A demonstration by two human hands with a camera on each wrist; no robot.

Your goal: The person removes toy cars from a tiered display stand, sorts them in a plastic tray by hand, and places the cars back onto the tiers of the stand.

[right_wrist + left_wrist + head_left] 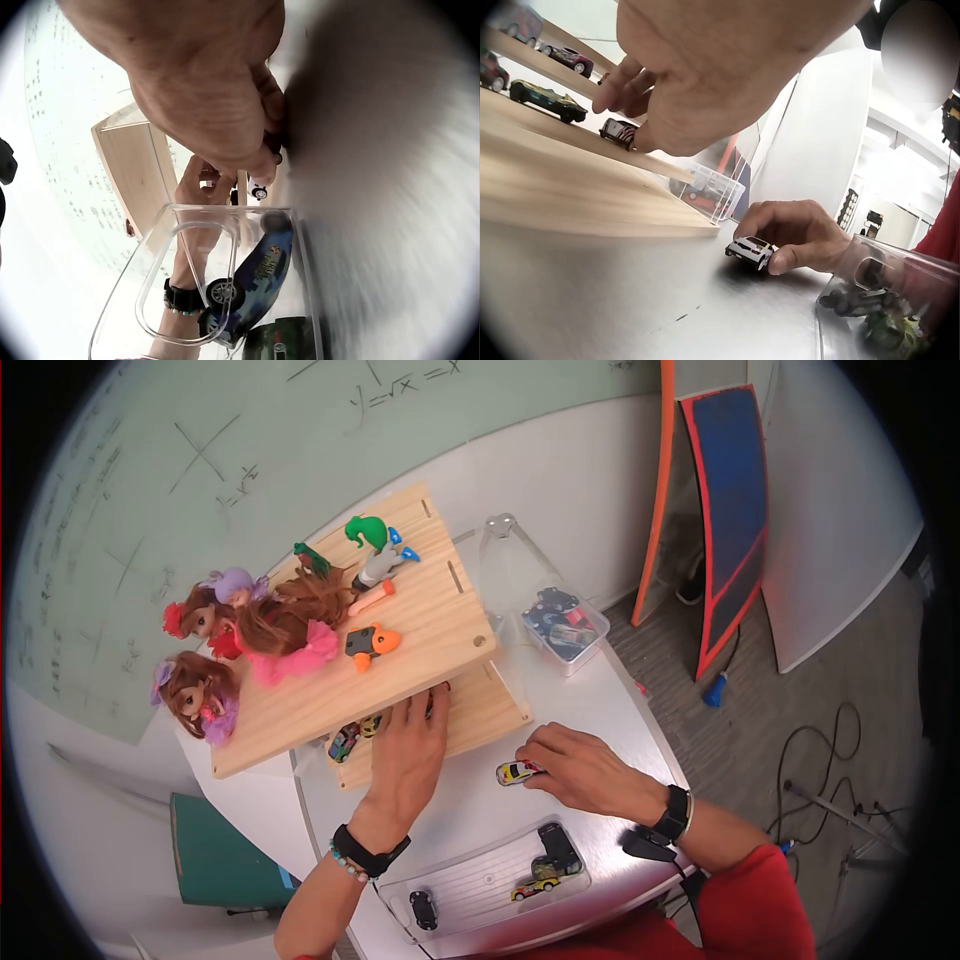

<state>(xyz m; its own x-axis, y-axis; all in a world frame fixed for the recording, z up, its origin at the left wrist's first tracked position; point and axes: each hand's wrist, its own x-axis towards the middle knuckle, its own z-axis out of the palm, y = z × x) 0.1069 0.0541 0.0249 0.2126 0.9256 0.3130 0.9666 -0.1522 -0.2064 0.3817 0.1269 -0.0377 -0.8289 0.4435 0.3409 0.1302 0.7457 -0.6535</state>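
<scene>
My left hand (408, 745) reaches under the top board of a wooden shelf (440, 605). Its thumb and fingers pinch a small toy car with red and white stripes (618, 132) at the lower board's edge. Beside that car stand a gold-and-dark toy car (549, 100) and, in the row behind, a purple toy car (568, 60). Low over the silver table (455, 800), my right hand (590, 770) grips a white toy car with yellow markings (518, 772) between thumb and fingers.
Dolls (290, 625) and an orange-and-grey toy (371, 645) lie on the top board. A clear tray (450, 870) near my body holds several toy cars. Another clear bin (585, 650) with small items stands behind the shelf's right end. Cables (840, 760) trail on the floor.
</scene>
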